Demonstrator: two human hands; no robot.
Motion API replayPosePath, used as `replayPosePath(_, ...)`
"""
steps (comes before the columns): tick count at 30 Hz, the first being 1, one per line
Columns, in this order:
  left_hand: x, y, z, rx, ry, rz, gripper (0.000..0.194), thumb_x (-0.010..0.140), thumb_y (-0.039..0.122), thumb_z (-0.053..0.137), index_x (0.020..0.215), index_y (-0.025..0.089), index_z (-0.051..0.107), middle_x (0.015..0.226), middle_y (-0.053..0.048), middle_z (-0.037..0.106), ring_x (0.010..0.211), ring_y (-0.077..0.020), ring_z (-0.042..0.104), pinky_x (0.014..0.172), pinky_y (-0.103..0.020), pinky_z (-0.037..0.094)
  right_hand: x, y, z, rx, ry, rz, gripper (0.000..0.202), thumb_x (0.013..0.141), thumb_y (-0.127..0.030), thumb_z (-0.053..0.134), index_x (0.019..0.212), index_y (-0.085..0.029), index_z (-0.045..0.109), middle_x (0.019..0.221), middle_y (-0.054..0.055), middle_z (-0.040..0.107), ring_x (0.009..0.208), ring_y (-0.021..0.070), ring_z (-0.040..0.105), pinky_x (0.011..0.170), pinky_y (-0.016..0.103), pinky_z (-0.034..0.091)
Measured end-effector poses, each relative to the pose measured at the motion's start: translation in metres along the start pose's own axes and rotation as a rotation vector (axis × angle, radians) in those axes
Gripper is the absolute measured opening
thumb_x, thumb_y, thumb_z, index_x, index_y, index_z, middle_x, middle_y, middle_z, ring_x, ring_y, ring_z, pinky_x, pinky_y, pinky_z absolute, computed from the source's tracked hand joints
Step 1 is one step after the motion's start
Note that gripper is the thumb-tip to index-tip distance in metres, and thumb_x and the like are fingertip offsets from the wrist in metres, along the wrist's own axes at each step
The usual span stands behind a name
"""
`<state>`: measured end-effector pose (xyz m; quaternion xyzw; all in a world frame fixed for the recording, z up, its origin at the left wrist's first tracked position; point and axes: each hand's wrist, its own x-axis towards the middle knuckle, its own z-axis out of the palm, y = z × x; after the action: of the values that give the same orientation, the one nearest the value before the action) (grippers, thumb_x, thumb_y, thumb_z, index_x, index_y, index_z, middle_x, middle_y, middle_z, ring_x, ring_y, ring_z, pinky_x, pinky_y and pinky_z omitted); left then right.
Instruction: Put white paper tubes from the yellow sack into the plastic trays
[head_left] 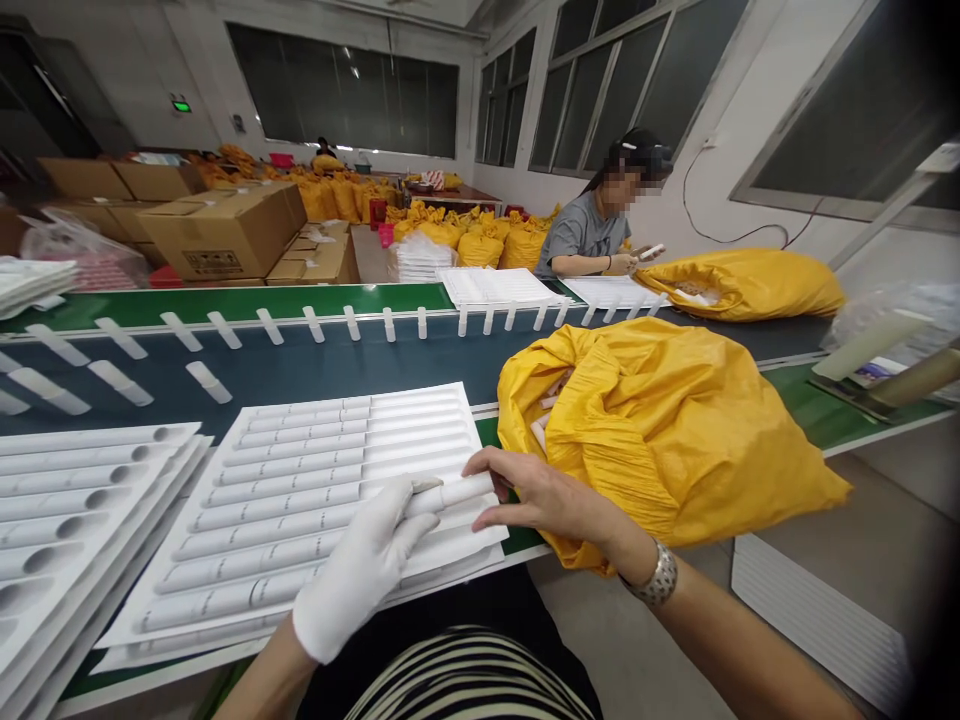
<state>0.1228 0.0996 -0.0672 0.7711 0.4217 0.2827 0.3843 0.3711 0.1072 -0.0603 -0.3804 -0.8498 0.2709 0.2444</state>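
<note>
Striped garment; tray looked half filled; left grip clamped a white tube, right grip parted around its end.

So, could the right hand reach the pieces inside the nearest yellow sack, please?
Probably yes: the right hand is beside the yellow sack, whose mouth gapes with pieces showing; nothing visible blocks it.

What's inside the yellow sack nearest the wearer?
A few pale, tube-like pieces show at the open mouth of the yellow sack. Anything deeper is covered by the fabric; can't tell what or how many.
</note>
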Motion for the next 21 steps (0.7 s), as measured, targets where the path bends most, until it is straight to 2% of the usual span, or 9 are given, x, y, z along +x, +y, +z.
replayPosePath(2,-0.001,0.001,-0.004,-0.005,-0.042,-0.042,0.027,0.098,0.04,0.049,0.116,0.025,0.061,0.111,-0.005,0.072,0.11,-0.0259,0.067,0.095,-0.038,0.056,-0.004,0.0,-0.002,-0.012,0.02,-0.043,0.034,0.101,-0.05,0.056,0.118,-0.02,0.057,0.088,0.001,0.057,0.076,0.015,0.055,0.073,0.025,0.047)
replayPosePath(4,-0.003,0.0,-0.003,0.0,-0.063,-0.017,0.026,0.099,0.039,0.047,0.117,0.025,0.059,0.114,-0.005,0.071,0.11,-0.024,0.066,0.098,-0.037,0.055,-0.007,0.001,0.0,-0.008,0.035,-0.093,0.03,0.105,-0.046,0.05,0.115,-0.019,0.058,0.091,0.002,0.058,0.078,0.0152,0.055,0.076,0.026,0.047)
replayPosePath(8,-0.009,-0.01,0.011,0.048,-0.03,0.097,0.027,0.102,0.034,0.041,0.125,0.027,0.053,0.123,-0.006,0.066,0.116,-0.0225,0.063,0.103,-0.037,0.052,-0.01,0.006,0.011,0.004,0.02,-0.132,0.028,0.105,-0.044,0.049,0.114,-0.018,0.056,0.09,0.002,0.057,0.077,0.015,0.055,0.074,0.026,0.047)
replayPosePath(11,-0.007,-0.017,0.023,0.115,-0.047,0.155,0.034,0.102,0.034,0.037,0.132,0.029,0.052,0.123,-0.006,0.068,0.114,-0.0239,0.064,0.101,-0.039,0.053,-0.007,0.005,0.013,-0.002,-0.028,-0.107,0.027,0.106,-0.043,0.048,0.114,-0.019,0.056,0.094,0.003,0.06,0.08,0.0159,0.057,0.075,0.027,0.047)
replayPosePath(14,0.007,-0.016,0.02,0.197,-0.072,0.174,0.03,0.099,0.035,0.04,0.113,0.027,0.065,0.104,-0.007,0.071,0.096,-0.0253,0.066,0.09,-0.039,0.055,0.002,0.006,0.001,0.002,-0.125,-0.051,0.031,0.103,-0.046,0.053,0.121,-0.021,0.054,0.098,0.003,0.062,0.084,0.0162,0.06,0.077,0.026,0.048)
replayPosePath(16,0.027,-0.016,0.002,0.264,-0.075,0.194,0.027,0.096,0.037,0.046,0.09,0.023,0.069,0.093,-0.008,0.069,0.087,-0.0252,0.064,0.084,-0.038,0.053,0.009,0.013,-0.015,-0.002,-0.138,0.019,0.044,0.1,-0.048,0.059,0.133,-0.022,0.047,0.105,0.003,0.065,0.089,0.0166,0.063,0.079,0.025,0.05)
replayPosePath(18,0.056,-0.025,-0.034,0.345,0.0,0.14,0.029,0.093,0.042,0.05,0.083,0.02,0.067,0.088,-0.006,0.067,0.083,-0.0237,0.061,0.078,-0.034,0.05,0.013,0.028,-0.033,-0.132,-0.027,0.162,0.044,0.103,-0.045,0.055,0.139,-0.022,0.043,0.111,0.005,0.066,0.095,0.0173,0.065,0.083,0.027,0.051)
replayPosePath(19,0.074,-0.034,-0.057,0.374,0.075,0.076,0.03,0.091,0.046,0.052,0.086,0.02,0.067,0.088,-0.004,0.067,0.082,-0.0221,0.061,0.075,-0.03,0.049,0.013,0.039,-0.041,-0.241,0.053,0.248,0.036,0.105,-0.039,0.051,0.136,-0.021,0.045,0.112,0.006,0.067,0.096,0.0183,0.065,0.085,0.029,0.052)
replayPosePath(21,0.11,-0.062,-0.108,0.435,0.323,-0.235,0.03,0.088,0.046,0.058,0.096,0.019,0.067,0.087,0.0,0.068,0.081,-0.0195,0.06,0.07,-0.025,0.044,0.01,0.065,-0.05,-0.456,0.165,0.394,0.016,0.105,-0.025,0.047,0.116,-0.017,0.056,0.105,0.009,0.068,0.094,0.0223,0.065,0.086,0.035,0.051)
